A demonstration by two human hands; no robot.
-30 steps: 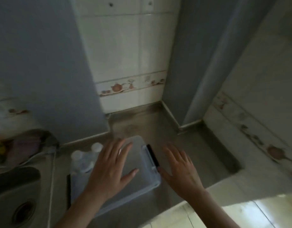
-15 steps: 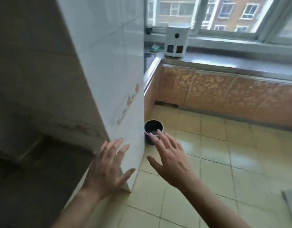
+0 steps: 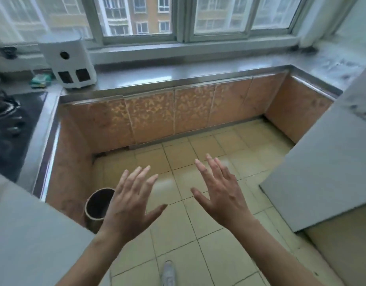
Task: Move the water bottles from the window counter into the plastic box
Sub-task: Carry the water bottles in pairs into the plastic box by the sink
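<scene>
The steel window counter (image 3: 178, 76) runs under the window across the far side of the room. No water bottle shows on it, and the plastic box is out of view. My left hand (image 3: 130, 205) and my right hand (image 3: 221, 193) are raised side by side over the tiled floor, palms down, fingers spread and straight. Neither hand holds or touches anything.
A white appliance (image 3: 67, 62) stands at the counter's left end, beside a green packet (image 3: 40, 80). A gas hob (image 3: 8, 129) lies at far left. A dark bin (image 3: 97, 207) sits on the floor by the left cabinet. A grey wall edge (image 3: 322, 172) juts in at right.
The view has swung from the plastic box with bottles by the sink, past a tiled wall, to face the window counter. Both hands stayed raised and spread throughout.
</scene>
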